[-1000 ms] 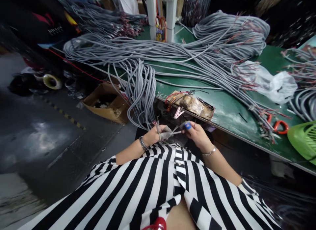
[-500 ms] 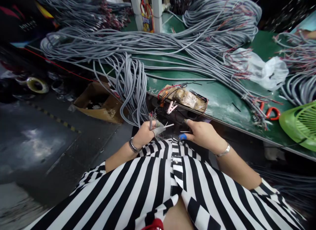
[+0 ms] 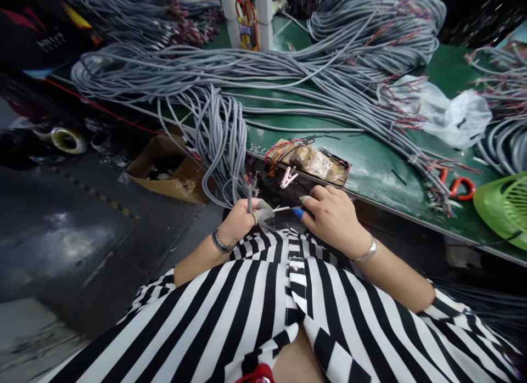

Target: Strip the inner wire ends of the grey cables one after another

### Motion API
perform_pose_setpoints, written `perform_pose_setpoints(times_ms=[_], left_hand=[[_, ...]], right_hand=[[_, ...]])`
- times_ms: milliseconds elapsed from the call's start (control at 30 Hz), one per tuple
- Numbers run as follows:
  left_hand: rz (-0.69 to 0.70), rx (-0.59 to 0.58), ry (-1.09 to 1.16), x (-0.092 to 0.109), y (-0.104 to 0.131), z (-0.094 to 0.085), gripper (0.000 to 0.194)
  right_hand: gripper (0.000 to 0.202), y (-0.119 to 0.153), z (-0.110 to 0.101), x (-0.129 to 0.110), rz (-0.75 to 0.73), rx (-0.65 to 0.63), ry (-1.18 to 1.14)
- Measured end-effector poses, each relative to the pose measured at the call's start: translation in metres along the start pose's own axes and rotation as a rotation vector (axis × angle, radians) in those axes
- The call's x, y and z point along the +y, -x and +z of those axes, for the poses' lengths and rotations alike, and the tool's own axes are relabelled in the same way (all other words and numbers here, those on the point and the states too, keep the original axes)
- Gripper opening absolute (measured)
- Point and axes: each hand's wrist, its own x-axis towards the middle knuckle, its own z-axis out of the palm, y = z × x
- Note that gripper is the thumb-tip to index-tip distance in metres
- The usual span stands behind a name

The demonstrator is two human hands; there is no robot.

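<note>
Green worktop [image 3: 376, 172], bearing long grey cable bundles [image 3: 185, 75]. Before its edge, the left hand [image 3: 237, 225] pinches a thin whitish cable end [image 3: 281, 208]; the right hand's [image 3: 335, 221] fingertips nearly meet at its tip, their grip indeterminable. Judged step: fine tip work, requiring steady hold.

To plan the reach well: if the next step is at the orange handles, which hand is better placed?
Probably right: the right hand is nearer to the orange handles, while the left hand holds gray cable.
</note>
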Motion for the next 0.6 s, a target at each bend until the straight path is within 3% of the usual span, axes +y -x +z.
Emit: perform_pose_setpoints(times_ms=[600], left_hand=[[-0.008,-0.023,0.011,-0.001,0.001,-0.006,0.026]], right_hand=[[0.032,-0.005,0.001,-0.011,0.016,0.018,0.054]])
